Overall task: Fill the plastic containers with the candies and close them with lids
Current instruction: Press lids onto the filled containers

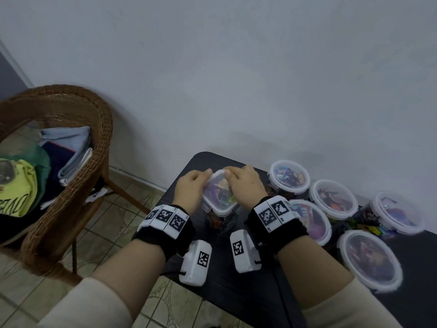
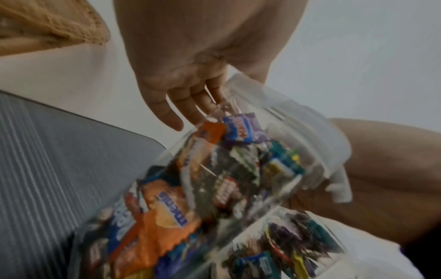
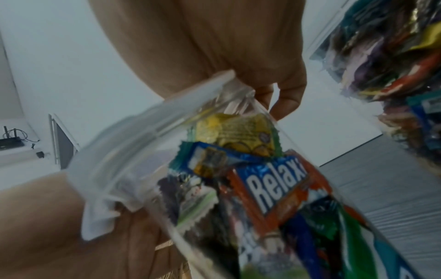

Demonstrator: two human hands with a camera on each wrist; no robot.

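At the centre of the head view, the left hand (image 1: 189,189) and right hand (image 1: 246,185) grasp the lid (image 1: 218,192) on a candy-filled container (image 1: 218,221) standing on the bench (image 1: 236,280). The closing step seems in hand; next the side clips probably need snapping down.

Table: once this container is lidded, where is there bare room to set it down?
Bare table lies near the front edge, between the forearms and below the container that both hands press. The far-left corner is also bare. The right side is crowded with five lidded containers and loose candies.
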